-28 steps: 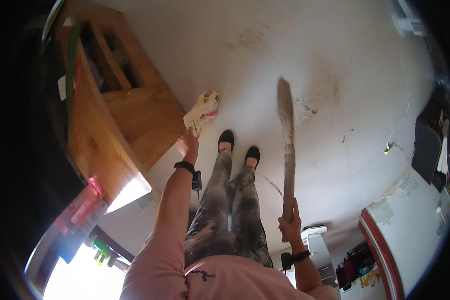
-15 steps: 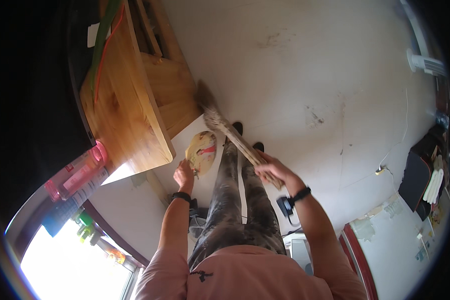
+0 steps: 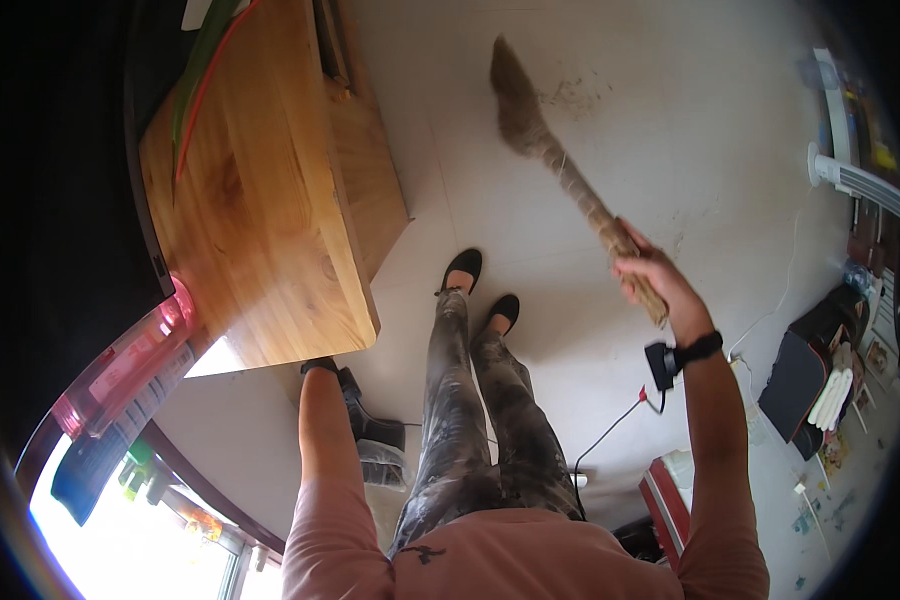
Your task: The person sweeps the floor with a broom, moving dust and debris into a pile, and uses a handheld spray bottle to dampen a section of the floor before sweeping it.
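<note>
My right hand (image 3: 648,272) is closed around the handle of a straw broom (image 3: 560,165). The handle slants up and to the left from my fist. Its brush end (image 3: 515,90) is lifted over the pale floor, next to a patch of dust (image 3: 575,95). My left forearm (image 3: 325,440) reaches toward the near corner of a wooden table (image 3: 260,210), and the hand itself is hidden behind that corner. My feet in black shoes (image 3: 482,285) stand on the floor between the table and the broom.
A green and red stick (image 3: 202,75) lies on the table. Pink bottles (image 3: 135,365) stand by the window at lower left. A black plug with a cable (image 3: 660,365) and a red box (image 3: 668,500) lie to my right, with a white fan (image 3: 855,178) and a black bag (image 3: 808,375) beyond.
The broom has swung away from the table to the right, brush end now raised. My left hand, which held a yellowish cloth, has gone out of sight behind the table corner.
</note>
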`<state>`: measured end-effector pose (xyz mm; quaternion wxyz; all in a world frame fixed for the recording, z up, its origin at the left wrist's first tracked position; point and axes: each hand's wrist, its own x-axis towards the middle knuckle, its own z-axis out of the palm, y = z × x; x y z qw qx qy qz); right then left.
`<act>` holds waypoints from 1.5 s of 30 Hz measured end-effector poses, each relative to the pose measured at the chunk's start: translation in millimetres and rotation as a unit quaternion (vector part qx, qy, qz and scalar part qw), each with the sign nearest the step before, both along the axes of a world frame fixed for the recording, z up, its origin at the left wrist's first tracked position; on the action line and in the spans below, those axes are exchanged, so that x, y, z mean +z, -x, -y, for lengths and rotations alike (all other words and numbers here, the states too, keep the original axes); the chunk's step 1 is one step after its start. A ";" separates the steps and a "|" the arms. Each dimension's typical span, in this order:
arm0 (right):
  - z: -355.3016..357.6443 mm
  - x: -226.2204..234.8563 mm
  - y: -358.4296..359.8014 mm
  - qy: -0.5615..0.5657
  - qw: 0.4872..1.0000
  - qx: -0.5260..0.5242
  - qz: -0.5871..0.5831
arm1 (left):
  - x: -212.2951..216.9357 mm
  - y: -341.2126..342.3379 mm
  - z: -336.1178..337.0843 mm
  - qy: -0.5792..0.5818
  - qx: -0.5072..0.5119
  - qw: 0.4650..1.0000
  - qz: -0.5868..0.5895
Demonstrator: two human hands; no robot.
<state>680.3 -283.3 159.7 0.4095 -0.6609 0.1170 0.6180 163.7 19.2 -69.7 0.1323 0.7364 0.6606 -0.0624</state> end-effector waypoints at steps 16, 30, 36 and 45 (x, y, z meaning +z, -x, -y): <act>53.7 7.5 -28.4 0.020 0.994 0.027 0.101 | 65.9 -6.1 12.6 0.192 -0.217 0.957 0.027; 333.9 17.1 364.4 0.186 0.782 -0.594 0.021 | 190.7 -92.3 73.9 0.534 -0.195 0.822 0.015; 422.4 -107.9 323.2 -0.024 0.456 -0.888 -0.056 | 206.0 -138.9 78.0 0.535 -0.267 0.801 -0.031; 60.5 -97.7 80.2 -0.144 0.682 -0.711 -0.089 | 226.4 -166.7 95.3 0.535 -0.277 0.797 -0.035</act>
